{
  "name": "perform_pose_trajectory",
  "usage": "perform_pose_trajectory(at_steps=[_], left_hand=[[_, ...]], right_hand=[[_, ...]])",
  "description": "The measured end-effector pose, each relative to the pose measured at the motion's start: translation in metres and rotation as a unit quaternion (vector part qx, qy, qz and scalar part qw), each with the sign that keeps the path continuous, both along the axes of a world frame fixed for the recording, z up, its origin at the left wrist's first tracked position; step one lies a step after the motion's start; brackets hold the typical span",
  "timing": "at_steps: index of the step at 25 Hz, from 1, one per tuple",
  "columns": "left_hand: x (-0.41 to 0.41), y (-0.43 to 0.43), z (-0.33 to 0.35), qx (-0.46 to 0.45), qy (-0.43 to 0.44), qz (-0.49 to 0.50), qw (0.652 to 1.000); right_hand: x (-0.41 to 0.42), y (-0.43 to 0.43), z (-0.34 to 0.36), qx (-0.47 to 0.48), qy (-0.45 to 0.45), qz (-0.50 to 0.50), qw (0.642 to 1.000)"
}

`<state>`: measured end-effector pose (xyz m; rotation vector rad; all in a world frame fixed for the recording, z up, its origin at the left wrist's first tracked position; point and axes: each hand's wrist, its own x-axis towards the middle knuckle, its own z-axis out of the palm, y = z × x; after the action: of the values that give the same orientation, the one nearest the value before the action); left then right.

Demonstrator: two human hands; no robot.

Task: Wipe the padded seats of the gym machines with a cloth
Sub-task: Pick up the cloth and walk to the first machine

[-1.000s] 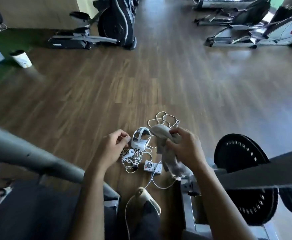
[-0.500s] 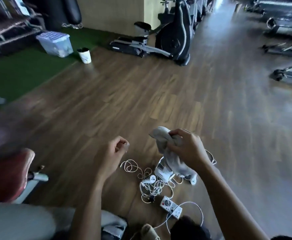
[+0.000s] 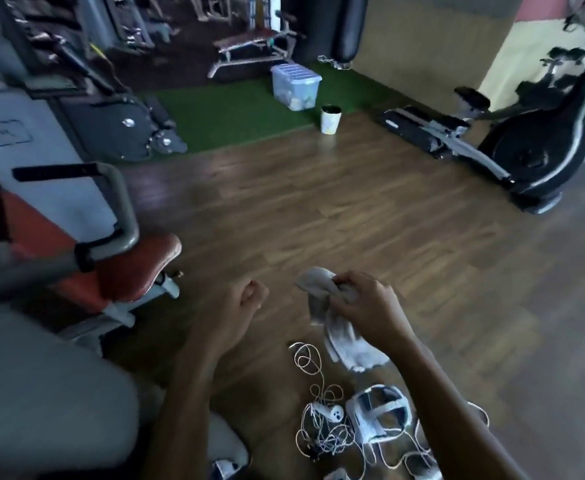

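Underfoot, brown wood-plank flooring [image 3: 353, 220] runs back to a patch of green artificial turf [image 3: 221, 112], where a clear plastic storage box [image 3: 294, 84] stands. The right hand [image 3: 364, 306] grips a crumpled grey cloth [image 3: 339, 334] in curled fingers above the floor, apart from the red padded machine seat [image 3: 135, 268] at left. The left hand [image 3: 239, 299] is curled into a fist, holding nothing. A black elliptical trainer [image 3: 526, 147] stands at right.

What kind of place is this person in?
Most likely a gym: an elliptical trainer stands at the right, a weight bench sits at the back, and a machine with a red padded seat is at the left.
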<state>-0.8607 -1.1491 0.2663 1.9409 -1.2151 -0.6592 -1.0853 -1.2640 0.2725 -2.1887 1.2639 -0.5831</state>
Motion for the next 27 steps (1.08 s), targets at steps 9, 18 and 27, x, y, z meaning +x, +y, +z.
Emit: perform_pose_trajectory(at_steps=[9, 18, 27], left_hand=[[-0.049, -0.044, -0.004, 0.029, -0.001, 0.158, 0.987], [0.011, -0.099, -0.003, 0.015, -0.009, 0.25, 0.968], [0.233, -0.175, -0.035, -0.008, 0.041, 0.302, 0.952]], right_hand=[[-0.022, -0.125, -0.016, 0.044, -0.032, 0.181, 0.982], [0.066, -0.212, -0.015, 0.042, -0.037, 0.268, 0.962], [0.313, -0.292, -0.022, 0.024, 0.038, 0.284, 0.958]])
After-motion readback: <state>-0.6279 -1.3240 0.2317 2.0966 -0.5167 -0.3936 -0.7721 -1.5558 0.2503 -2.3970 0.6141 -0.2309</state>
